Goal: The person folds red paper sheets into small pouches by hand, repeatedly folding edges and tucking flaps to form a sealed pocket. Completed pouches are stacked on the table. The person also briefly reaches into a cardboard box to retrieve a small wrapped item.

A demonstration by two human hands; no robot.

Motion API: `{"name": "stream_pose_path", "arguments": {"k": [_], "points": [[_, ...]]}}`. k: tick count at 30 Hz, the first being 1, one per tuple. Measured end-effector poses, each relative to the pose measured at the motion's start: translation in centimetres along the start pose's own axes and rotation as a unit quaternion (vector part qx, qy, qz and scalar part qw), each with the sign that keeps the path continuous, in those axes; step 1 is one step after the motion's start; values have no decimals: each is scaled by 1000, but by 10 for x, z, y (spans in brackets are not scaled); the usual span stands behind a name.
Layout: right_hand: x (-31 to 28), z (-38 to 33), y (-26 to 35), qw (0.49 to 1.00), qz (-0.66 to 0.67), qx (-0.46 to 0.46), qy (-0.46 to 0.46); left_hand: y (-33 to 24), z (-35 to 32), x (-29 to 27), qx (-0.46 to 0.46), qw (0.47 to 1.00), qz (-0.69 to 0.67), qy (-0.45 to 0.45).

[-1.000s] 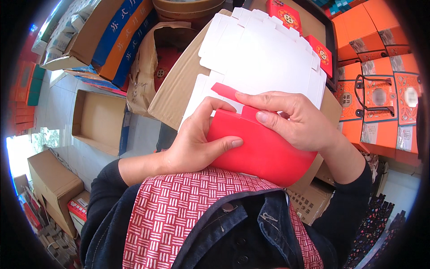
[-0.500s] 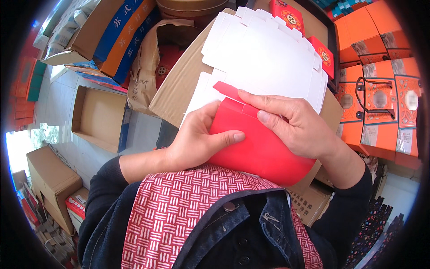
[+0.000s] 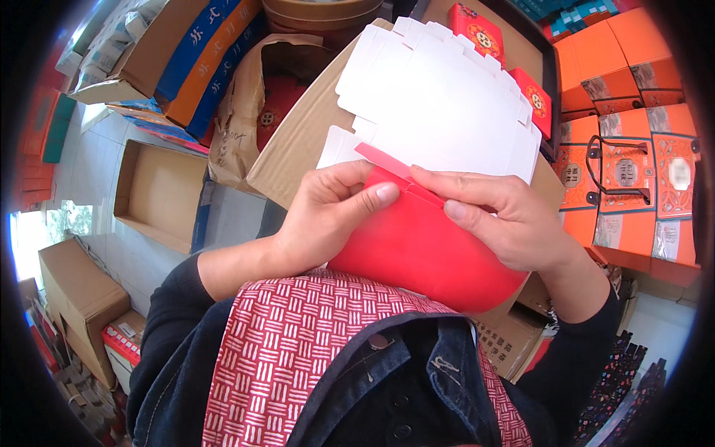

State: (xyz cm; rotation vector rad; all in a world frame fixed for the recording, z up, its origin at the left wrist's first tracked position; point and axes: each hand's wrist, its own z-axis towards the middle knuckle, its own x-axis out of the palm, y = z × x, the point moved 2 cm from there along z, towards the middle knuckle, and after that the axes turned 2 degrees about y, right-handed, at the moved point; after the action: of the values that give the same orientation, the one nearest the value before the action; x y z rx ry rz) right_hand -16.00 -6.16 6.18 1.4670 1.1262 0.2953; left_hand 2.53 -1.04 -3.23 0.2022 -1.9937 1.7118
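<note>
A plain red folding-carton blank (image 3: pixel 417 253) bulges in a curve in front of my apron, its far edge creased into narrow flaps. My left hand (image 3: pixel 331 205) pinches it at the upper left, with the thumb on the red face and the fingers behind. At the right of the same edge my right hand (image 3: pixel 506 216) grips a folded flap between thumb and fingers. One loose flap (image 3: pixel 381 159) sticks up between the two hands. Just beyond, white flat box blanks (image 3: pixel 439 97) lie stacked on a brown cardboard sheet (image 3: pixel 298 134).
Red printed boxes (image 3: pixel 477 33) sit on a dark-rimmed tray at the far right. Orange gift boxes (image 3: pixel 625 164) with handles are stacked on the right. To the left are a paper sack (image 3: pixel 238 127), a shallow open carton (image 3: pixel 160 194) and a brown box (image 3: pixel 82 290).
My left thumb has moved up from the red face to the creased edge. My right hand has shifted slightly right and nearer, and the flap is bent over further.
</note>
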Motion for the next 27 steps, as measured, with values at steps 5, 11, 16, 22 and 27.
{"name": "stream_pose_path", "arguments": {"k": [5,11,16,22,27], "points": [[-2,0,-5,999,28,11,-12,0,2,-1,15,1000,10,-12],[-7,0,-5,999,41,20,-2,-2,2,-2,42,999,22,-9],[-7,-2,-3,1000,28,5,9,-1,3,-1,40,999,20,-19],[-7,1,-9,998,60,18,22,-1,1,-3,52,998,25,-14],[-9,2,-9,997,63,1,35,-1,2,-1,63,998,24,-19]]}}
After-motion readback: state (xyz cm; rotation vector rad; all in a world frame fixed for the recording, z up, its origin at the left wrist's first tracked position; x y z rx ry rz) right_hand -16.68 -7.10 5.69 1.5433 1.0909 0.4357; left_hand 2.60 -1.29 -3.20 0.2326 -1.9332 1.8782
